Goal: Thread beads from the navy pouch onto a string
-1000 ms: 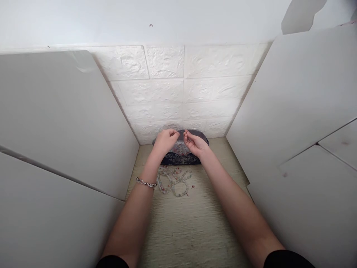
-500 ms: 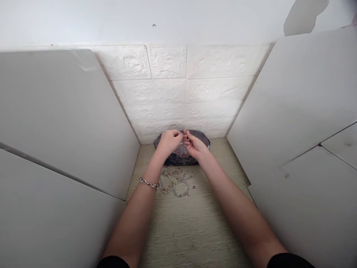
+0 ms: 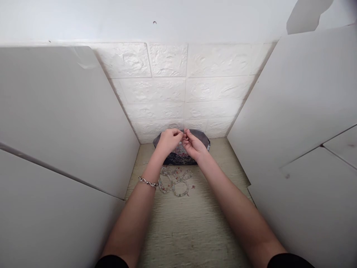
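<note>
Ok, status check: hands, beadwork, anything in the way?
Left hand and right hand close together over dark bag; anything held too small to tell. Beaded loops lying nearer the camera. Hands partly hide the bag.

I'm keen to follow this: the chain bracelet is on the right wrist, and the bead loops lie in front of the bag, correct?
Wrong side: the head view shows the chain bracelet on the left wrist. The bead loops do lie in front of the bag.

2 forearms (image 3: 130,219) flank open board (image 3: 181,230) before beaded loops (image 3: 173,183).
</note>
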The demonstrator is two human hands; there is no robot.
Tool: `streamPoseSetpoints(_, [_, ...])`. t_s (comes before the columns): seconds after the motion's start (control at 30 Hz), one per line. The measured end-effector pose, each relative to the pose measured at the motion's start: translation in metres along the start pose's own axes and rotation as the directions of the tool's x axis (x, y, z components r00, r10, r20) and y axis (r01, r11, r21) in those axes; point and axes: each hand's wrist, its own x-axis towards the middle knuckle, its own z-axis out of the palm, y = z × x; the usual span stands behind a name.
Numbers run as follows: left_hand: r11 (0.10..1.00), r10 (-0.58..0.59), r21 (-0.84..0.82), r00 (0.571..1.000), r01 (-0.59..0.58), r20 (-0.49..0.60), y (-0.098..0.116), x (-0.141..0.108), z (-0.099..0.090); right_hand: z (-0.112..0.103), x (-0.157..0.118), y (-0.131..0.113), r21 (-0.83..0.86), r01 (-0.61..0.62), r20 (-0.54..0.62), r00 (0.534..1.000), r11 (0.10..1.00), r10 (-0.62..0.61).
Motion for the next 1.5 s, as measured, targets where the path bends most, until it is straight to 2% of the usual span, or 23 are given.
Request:
streamPoseSetpoints(0.17, [1.000, 0.020, -0.015, 1.000, -0.020, -0.012, 0.000, 0.000, 0.000, -0.001, 0.000, 0.000, -0.058, 0.015, 0.015, 1.000, 0.998, -0.015])
streamPoseSetpoints(0.37, [0.999, 0.046, 0.018, 0.999, -0.045, -0.014, 0.000, 0.000, -0.003, 0.001, -0.002, -0.002, -0.235, 0.151, 0.029, 0.989, 0.960, -0.148])
streamPoseSetpoints(0.57, [0.996, 0.050, 0.076, 0.998, -0.048, -0.023, 0.007, -0.004, -0.007, 0.000, -0.002, -0.005, -0.246, 0.212, 0.071, 0.977, 0.946, -0.200])
streamPoseSetpoints(1.5, [0.989, 0.079, 0.125, 0.997, -0.076, -0.017, 0.009, -0.005, -0.005, -0.002, -0.003, -0.003, -0.258, 0.179, 0.110, 0.982, 0.950, -0.155])
